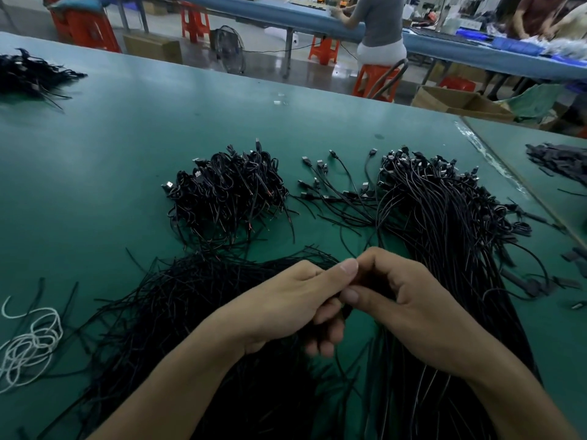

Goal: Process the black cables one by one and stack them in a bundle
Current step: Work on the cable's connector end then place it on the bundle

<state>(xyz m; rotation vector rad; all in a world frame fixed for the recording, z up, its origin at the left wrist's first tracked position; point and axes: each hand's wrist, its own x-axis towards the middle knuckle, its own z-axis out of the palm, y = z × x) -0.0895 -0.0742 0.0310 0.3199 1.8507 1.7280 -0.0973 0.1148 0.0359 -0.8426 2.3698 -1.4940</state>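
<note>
Across the wide green surface (pixel 127 147) the stock lies in three masses. At the right is a long sheaf of straight black cables (pixel 444 249), with plugs at its far end. At the near left is a loose fan of thin black cables (pixel 171 300). Farther off, at centre, is a heap of coiled black cables (pixel 225 192), probably the finished bundle. A tangle of white cord (pixel 31 341) sits at the near left edge.

Between sheaf and fan the left hand (pixel 286 306) and right hand (pixel 409 312) meet. Each grip is clamped, thumb and curled fingers, on what looks like one black cable (pixel 346 311), mostly hidden.

Done well, I judge, the step means isolating a single strand, not dragging its neighbours, looping it evenly, then laying it squarely on the heap.
</note>
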